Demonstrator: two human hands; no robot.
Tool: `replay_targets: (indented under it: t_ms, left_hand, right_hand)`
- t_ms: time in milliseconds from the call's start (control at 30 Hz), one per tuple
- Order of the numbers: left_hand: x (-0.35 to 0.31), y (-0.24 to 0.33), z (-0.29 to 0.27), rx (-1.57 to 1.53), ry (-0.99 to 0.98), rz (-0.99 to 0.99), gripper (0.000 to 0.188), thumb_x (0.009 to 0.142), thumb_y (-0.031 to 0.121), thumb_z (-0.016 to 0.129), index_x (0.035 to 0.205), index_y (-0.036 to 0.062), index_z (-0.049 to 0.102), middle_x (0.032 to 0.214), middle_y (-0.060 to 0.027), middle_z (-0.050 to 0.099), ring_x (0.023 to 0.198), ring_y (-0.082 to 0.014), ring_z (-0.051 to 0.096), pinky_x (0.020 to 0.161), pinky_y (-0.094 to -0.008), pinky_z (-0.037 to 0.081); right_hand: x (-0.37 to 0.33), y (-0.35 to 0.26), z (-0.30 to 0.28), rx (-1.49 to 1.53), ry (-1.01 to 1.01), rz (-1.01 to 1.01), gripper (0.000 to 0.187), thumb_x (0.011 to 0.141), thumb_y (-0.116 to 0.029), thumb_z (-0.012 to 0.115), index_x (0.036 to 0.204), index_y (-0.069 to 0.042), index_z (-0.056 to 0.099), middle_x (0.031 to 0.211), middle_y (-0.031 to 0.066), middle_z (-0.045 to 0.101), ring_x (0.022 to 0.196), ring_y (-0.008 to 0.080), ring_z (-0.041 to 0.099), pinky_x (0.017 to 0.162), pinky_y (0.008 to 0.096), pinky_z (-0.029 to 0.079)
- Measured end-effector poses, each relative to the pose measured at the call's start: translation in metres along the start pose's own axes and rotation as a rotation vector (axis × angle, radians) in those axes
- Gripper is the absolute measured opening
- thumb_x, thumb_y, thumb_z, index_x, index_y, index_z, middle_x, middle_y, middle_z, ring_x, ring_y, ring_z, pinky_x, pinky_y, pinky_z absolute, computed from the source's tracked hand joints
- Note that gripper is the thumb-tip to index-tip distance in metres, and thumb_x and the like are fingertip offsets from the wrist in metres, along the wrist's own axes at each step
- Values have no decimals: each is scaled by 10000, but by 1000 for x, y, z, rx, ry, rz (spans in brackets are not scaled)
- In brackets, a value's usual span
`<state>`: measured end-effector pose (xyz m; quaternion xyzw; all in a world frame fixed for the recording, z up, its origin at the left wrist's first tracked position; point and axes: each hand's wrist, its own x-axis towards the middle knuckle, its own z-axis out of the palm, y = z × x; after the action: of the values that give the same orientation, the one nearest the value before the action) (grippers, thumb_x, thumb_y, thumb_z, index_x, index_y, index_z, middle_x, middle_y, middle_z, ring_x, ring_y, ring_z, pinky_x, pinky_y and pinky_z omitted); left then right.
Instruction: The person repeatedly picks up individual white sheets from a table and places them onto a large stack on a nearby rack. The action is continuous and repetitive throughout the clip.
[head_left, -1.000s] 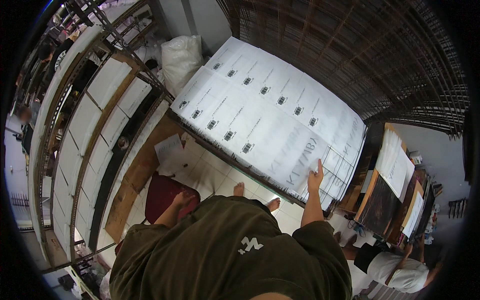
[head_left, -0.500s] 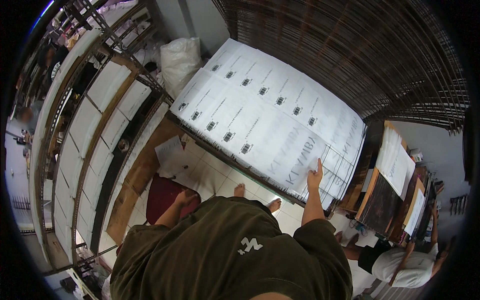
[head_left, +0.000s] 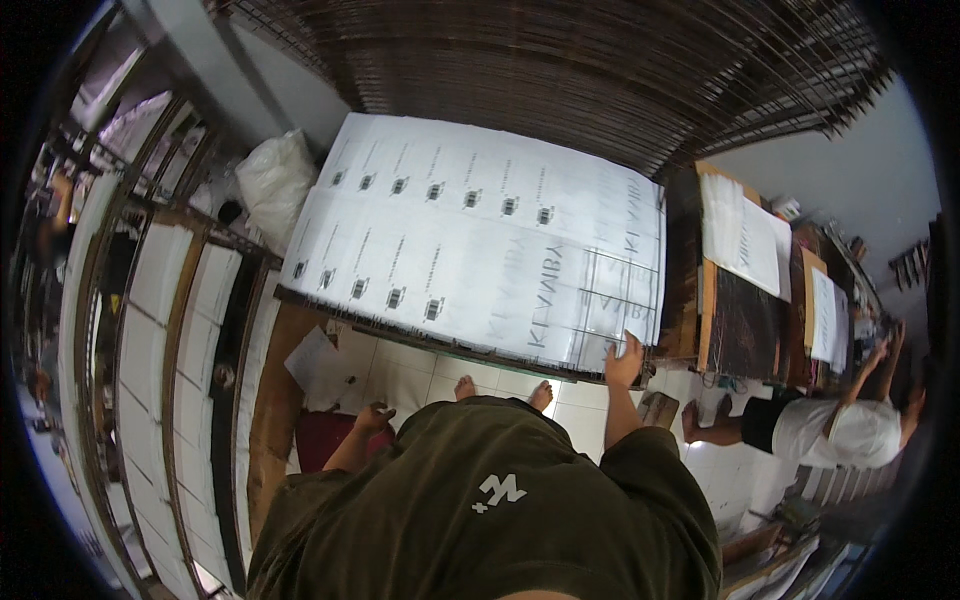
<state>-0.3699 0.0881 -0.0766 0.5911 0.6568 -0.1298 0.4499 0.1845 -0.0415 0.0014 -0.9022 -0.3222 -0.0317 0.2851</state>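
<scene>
Large white printed sheets (head_left: 400,240), with dark barcode marks and grey lettering, lie across a wire drying rack (head_left: 645,268) in front of me. At the rack's near right corner is my right hand (head_left: 622,362), thumb and fingers apart, over the edge of the wire grid. Whether the fingertips touch the wire or the sheet, I cannot tell. My left hand (head_left: 374,418) hangs low at my left side, above a dark red stool (head_left: 318,440), holding nothing visible, its fingers loosely apart.
Raised wire racks (head_left: 560,70) slant up behind the sheets. On the left stand metal shelves (head_left: 150,340) with pale panels, beside a white plastic sack (head_left: 275,185). To the right, a dark table (head_left: 740,325) bears paper stacks; a co-worker in a white shirt (head_left: 835,430) stands beyond.
My view has turned to the right. My right hand, pointing over the printed sheet before, has drawn back to the rack's near edge and spread its fingers. The left hand still hangs low.
</scene>
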Motion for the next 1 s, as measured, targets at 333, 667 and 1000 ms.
replay_targets:
  t_ms: [333, 667, 1000]
  left_hand:
    - [50, 100, 20, 180, -13, 321, 564, 767, 476, 588, 1120, 38, 553, 989, -194, 624, 942, -330, 594, 813, -412, 463]
    - [77, 123, 75, 231, -289, 483, 540, 799, 475, 557, 1138, 55, 543, 1052, -185, 591, 912, -328, 587, 797, -419, 465]
    - [9, 196, 86, 300, -81, 348, 545, 794, 468, 574, 1148, 55, 529, 1036, -187, 602, 931, -344, 586, 805, -424, 463]
  right_hand:
    - [-14, 194, -80, 111, 369, 664, 371, 754, -135, 608, 1105, -32, 543, 901, 159, 596, 788, 272, 590, 731, 373, 459]
    - [54, 244, -102, 875, 591, 812, 448, 773, -134, 625, 1190, -71, 472, 963, 69, 577, 783, 163, 583, 654, 305, 469]
    - [172, 237, -167, 1552, 635, 762, 829, 762, -334, 693, 1367, -180, 148, 1436, 78, 185, 1310, 276, 212, 975, 471, 302]
